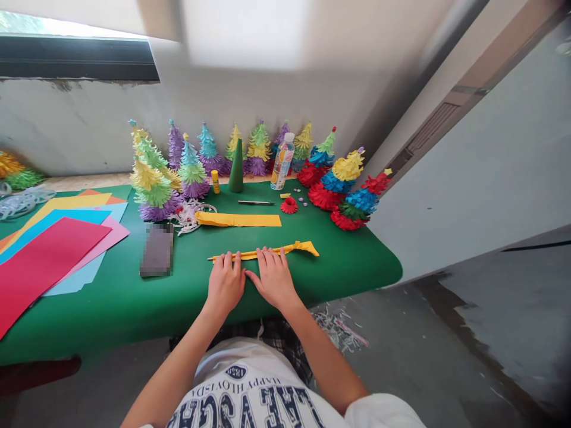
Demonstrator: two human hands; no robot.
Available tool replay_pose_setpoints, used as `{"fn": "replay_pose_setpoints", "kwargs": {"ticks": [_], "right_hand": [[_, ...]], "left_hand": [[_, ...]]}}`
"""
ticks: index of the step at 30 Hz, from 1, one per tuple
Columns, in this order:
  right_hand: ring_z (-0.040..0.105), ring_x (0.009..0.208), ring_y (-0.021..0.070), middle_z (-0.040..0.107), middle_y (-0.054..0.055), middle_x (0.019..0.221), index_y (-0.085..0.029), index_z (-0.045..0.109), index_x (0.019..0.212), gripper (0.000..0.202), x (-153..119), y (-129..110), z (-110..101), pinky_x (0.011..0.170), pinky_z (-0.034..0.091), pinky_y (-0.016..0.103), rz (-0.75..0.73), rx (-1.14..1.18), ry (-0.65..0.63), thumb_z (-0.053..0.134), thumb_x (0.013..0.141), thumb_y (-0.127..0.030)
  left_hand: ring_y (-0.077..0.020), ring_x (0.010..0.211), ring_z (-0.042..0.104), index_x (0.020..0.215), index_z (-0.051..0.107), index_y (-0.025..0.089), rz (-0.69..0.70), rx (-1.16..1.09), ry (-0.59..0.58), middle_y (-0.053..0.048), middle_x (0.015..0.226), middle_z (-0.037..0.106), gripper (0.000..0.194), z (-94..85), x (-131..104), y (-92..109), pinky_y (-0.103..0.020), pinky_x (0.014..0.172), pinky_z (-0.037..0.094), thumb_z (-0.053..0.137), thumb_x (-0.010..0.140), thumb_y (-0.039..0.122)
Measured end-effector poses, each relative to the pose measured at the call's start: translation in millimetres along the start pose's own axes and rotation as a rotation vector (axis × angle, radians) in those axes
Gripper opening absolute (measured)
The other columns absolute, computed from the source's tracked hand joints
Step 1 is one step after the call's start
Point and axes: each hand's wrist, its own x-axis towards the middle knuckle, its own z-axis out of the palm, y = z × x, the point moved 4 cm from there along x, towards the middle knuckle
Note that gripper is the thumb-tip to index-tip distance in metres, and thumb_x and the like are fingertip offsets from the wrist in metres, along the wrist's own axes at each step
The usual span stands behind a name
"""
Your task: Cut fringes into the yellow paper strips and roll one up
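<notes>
The white printed shirt [250,392] fills the bottom of the view, and just beyond it both forearms reach to the green counter [134,297], where the left hand [224,284] and the right hand [273,278] lie side by side, palms down, fingers flat and spread on a folded yellow paper strip [267,252]; neither grip is closed on anything, both simply press the strip to the counter. The strip runs left to right under the fingertips, its right end sticking out past the right hand and looking crumpled or twisted. To crease it well, I judge the fingertips should slide outward from the middle with even pressure, keeping the long edges lined up, and the loose right end wants flattening first so the fold does not wander. Behind the strip lies a second yellow strip [238,220], then a pen [256,203] and a small red paper rosette [289,205]; farther behind stand a green cone [236,169], a glue stick [215,181], a water bottle [282,161] and rows of paper trees [154,178]. Left of the strip lie coloured sheets [49,255]
</notes>
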Motion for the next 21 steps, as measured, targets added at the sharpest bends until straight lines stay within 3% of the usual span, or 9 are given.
{"fn": "replay_pose_setpoints", "kwargs": {"ticks": [6, 12, 21], "right_hand": [[0.048, 0.121, 0.0335, 0.056, 0.021, 0.131, -0.009, 0.048, 0.137, 0.062, -1.9, 0.3, 0.2, 0.111, 0.022, 0.056, 0.012, -0.014, -0.023, 0.038, 0.094, -0.052], [0.048, 0.119, 0.0332, 0.056, 0.020, 0.129, -0.012, 0.049, 0.137, 0.061, -4.8, 0.2, 0.1, 0.110, 0.022, 0.058, 0.015, -0.024, -0.036, 0.037, 0.094, -0.053], [0.046, 0.122, 0.0332, 0.055, 0.020, 0.130, -0.009, 0.052, 0.133, 0.057, -5.5, -1.2, 1.9, 0.111, 0.025, 0.055, 0.027, 0.011, -0.012, 0.041, 0.094, -0.049]], "left_hand": [[-0.0287, 0.108, 0.049, 0.139, 0.046, 0.014, -0.040, -0.041, 0.001, -0.016, 0.115, 0.056, 0.047, 2.2, -1.4, -1.9, -0.043, 0.093, 0.041, 0.039, 0.095, 0.029], [-0.0283, 0.101, 0.049, 0.134, 0.051, 0.013, -0.047, -0.040, -0.006, -0.015, 0.111, 0.056, 0.044, -3.3, -2.7, -0.6, -0.042, 0.091, 0.041, 0.040, 0.095, 0.030], [-0.0307, 0.117, 0.047, 0.130, 0.055, 0.012, -0.059, -0.048, 0.041, -0.016, 0.114, 0.057, 0.041, -2.8, -3.5, 1.3, -0.047, 0.101, 0.039, 0.041, 0.094, 0.026]]}}
